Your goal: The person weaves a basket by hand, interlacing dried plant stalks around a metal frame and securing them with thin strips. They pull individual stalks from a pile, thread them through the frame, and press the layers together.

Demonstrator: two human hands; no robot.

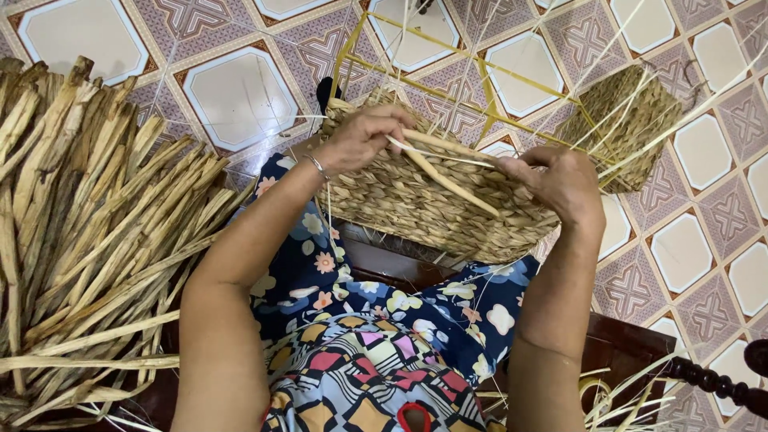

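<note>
A half-woven basket (416,212) of tan plant fibre rests on my lap, its wire frame (480,68) standing out past the woven part. My left hand (364,136) grips the basket's top edge and pinches a pale strand (448,148). My right hand (564,184) closes on the same rim further right, holding the other end of the strands. A loose fibre strip (452,184) slants across the woven wall between both hands. A bracelet (318,166) circles my left wrist.
A big heap of dried fibre strips (88,240) lies at the left on the patterned tile floor (240,88). Dark wooden furniture (712,380) shows at the lower right. Thin pale strands (624,396) trail near my right elbow.
</note>
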